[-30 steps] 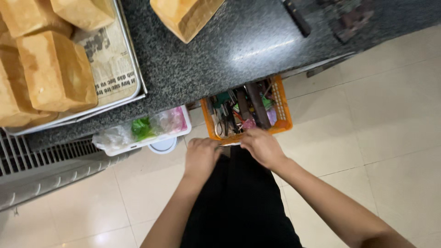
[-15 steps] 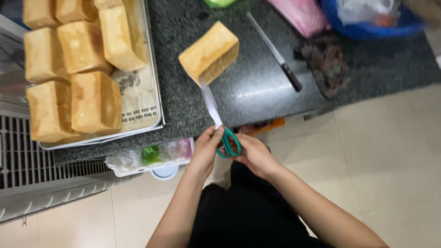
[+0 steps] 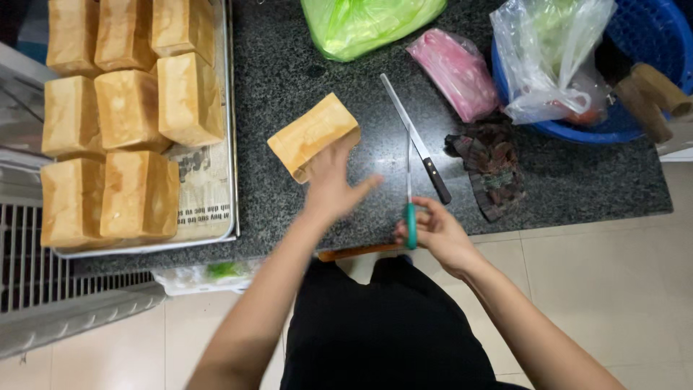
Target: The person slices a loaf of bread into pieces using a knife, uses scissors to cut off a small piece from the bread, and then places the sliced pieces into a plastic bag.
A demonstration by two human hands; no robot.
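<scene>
While reaching with spread, empty fingers, left hand (image 3: 333,184) just short of the lone bread loaf (image 3: 314,137) on the dark granite counter (image 3: 289,79), fingertips at its near corner. Right hand (image 3: 433,231) closed around the green handles of the scissors (image 3: 409,189), blades together and pointing away, right beside the black-handled knife (image 3: 417,141). Tray (image 3: 229,144) of more loaves well to the left; blue basin (image 3: 635,65) and plastic bags at the far right. Likely trouble: soft loaf crushed or nudged aside by a hasty grab; scissor tips clipping the knife and sending it sliding; left fingers straying close to the blades during a cut.
</scene>
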